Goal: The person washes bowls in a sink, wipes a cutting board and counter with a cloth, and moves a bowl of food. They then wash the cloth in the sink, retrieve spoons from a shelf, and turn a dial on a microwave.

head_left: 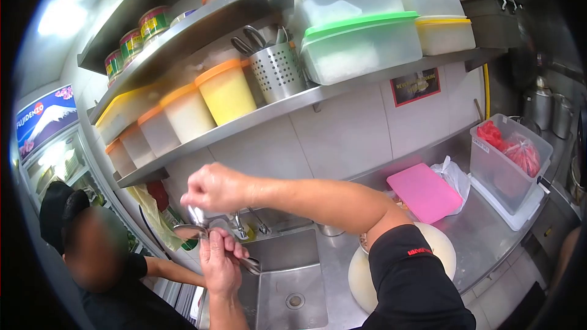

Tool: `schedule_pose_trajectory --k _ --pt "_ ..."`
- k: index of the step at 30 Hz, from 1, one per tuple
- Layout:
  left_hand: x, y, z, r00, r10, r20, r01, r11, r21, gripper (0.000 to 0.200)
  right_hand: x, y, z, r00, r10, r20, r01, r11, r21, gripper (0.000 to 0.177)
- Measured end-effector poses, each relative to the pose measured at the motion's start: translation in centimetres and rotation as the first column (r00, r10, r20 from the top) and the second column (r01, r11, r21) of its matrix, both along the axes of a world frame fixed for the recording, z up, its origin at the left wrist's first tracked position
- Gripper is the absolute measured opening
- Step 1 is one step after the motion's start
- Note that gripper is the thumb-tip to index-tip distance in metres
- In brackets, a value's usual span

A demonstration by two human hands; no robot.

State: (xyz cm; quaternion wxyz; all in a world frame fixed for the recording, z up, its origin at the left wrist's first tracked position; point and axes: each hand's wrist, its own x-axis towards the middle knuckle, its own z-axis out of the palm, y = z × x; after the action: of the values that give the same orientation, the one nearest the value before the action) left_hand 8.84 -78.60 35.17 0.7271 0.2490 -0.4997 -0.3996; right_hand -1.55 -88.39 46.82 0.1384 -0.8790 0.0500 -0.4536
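Above the left edge of the steel sink (293,269), my left hand (221,263) is closed around metal utensils (251,264), whose rounded ends stick out on its right side. My right hand (214,188) reaches across from the right, just above the left one. Its fingers are bent together over a shiny metal piece (197,215); a round metal bowl or ladle end (188,231) lies just below it. Which hand bears that round piece is hard to tell. A faucet (243,226) stands behind the hands.
A co-worker in a black cap (58,208) stands close at the left. Right of the sink are a round white board (437,250), a pink board (425,192) and a clear bin (510,153). Overhead, a steel shelf (275,109) holds several containers.
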Motion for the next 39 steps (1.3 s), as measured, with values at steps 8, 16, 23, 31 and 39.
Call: schedule_pose_trajectory --k 8,16,23,31,39 --pt "2.0 2.5 -2.0 0.999 -0.004 0.053 -0.004 0.988 0.153 0.021 -7.4 -12.8 10.3 0.230 -0.529 0.817 0.812 0.567 0.139 0.041" --pt "6.1 3.1 -5.3 0.987 0.135 0.085 -0.154 0.947 0.283 0.021 -8.5 -14.8 14.8 0.113 -0.928 0.355 0.951 0.204 0.231 0.025" --pt "6.3 1.8 -6.8 0.982 0.145 0.117 -0.176 0.930 0.322 0.024 -2.0 -12.5 15.1 0.132 -0.987 0.093 0.991 0.128 -0.048 0.028" --pt "7.9 2.2 -8.3 0.980 0.133 0.148 -0.175 0.927 0.331 0.024 -4.2 -13.1 15.0 0.142 -0.637 0.757 0.978 0.209 -0.008 0.029" --pt "11.1 3.5 -10.6 0.984 0.172 0.050 -0.177 0.896 0.407 0.023 -13.8 -21.4 16.5 0.342 -0.708 0.618 0.695 0.633 0.341 0.020"
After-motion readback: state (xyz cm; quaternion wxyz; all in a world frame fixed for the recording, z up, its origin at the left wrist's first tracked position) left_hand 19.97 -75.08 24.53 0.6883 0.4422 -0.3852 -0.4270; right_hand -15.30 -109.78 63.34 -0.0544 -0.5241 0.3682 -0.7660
